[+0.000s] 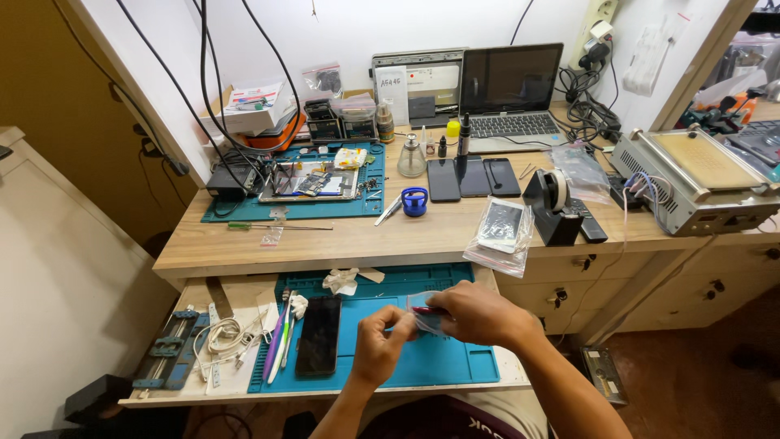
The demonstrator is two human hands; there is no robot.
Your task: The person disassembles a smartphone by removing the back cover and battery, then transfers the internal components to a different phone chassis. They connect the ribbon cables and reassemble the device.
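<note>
Both my hands meet over the blue work mat (455,362) on the pull-out shelf. A small clear plastic bag (424,315) with something red and dark inside is pinched between them. My left hand (378,345) grips its near edge, my right hand (479,313) holds its far side from above. A black smartphone (318,335) lies flat on the mat just left of my left hand. What is in the bag is mostly hidden by my fingers.
Thin pry tools (278,341), a white cable (223,335) and a metal clamp jig (166,349) lie left of the phone. The upper desk carries a second blue mat (244,209), three dark phones (473,177), a laptop (510,93), a tape dispenser (552,203), bagged parts (500,232) and a heating plate machine (699,179).
</note>
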